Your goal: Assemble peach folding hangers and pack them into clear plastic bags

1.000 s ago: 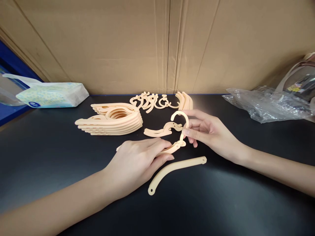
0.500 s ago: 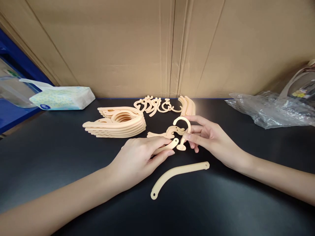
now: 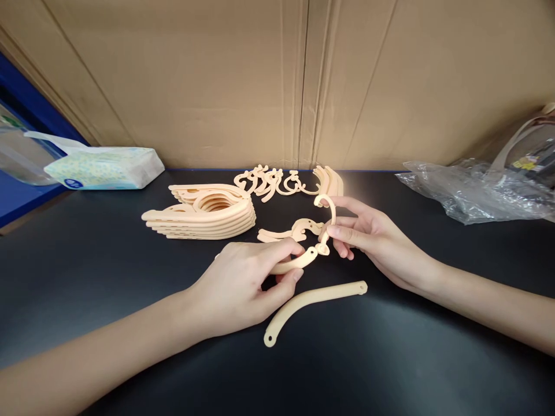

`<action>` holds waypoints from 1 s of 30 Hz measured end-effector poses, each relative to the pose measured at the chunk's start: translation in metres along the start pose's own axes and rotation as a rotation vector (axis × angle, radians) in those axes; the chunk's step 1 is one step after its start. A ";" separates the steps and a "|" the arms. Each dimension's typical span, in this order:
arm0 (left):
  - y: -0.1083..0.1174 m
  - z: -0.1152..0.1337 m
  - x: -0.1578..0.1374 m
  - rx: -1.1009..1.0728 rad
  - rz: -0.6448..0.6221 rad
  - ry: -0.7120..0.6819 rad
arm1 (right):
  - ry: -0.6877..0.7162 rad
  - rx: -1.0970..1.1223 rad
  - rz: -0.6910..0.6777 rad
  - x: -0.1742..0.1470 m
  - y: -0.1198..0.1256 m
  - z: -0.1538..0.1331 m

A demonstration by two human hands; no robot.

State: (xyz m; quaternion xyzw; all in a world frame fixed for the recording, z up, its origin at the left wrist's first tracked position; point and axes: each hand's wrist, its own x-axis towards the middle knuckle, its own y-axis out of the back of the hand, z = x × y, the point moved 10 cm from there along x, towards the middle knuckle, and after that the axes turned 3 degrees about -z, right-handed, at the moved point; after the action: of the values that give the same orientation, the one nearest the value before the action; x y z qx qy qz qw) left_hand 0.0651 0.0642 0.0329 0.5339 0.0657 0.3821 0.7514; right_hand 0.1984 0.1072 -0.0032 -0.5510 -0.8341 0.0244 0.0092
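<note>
Between thumb and fingers, my left hand [image 3: 251, 280] grips a cream plastic hanger arm [image 3: 297, 264]; its holed end points right and the rest is hidden by the hand. My right hand [image 3: 364, 237] pinches a cream hanger hook [image 3: 332, 216] by its stem, curve upward. The hook's base lies right beside the holed end of the arm; whether they touch I cannot tell. A second curved arm [image 3: 312, 299], with a hole at each end, lies on the black table [image 3: 390, 358] just in front of my hands. Another hanger piece [image 3: 303, 229] rests behind them.
Left of centre stands a stack of folded hangers [image 3: 203, 216]. Several loose hooks [image 3: 271, 182] and a bundle of arms [image 3: 329, 180] lie along the back, before a cardboard wall [image 3: 195, 81]. A tissue pack [image 3: 106, 167] is at left, a clear plastic bag [image 3: 468, 190] at right.
My right hand has tilted and turned the hook, bringing its base closer to the end of the arm in my left hand. More of that arm now shows. The view has shifted slightly.
</note>
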 end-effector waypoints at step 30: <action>-0.007 0.009 -0.006 0.286 0.028 -0.141 | 0.046 -0.147 -0.008 0.000 -0.001 -0.007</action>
State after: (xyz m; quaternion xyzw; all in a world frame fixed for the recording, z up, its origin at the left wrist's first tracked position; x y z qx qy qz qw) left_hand 0.0691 0.0530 0.0284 0.6617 0.0590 0.3410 0.6651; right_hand 0.1978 0.1069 0.0037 -0.5474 -0.8353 -0.0495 -0.0119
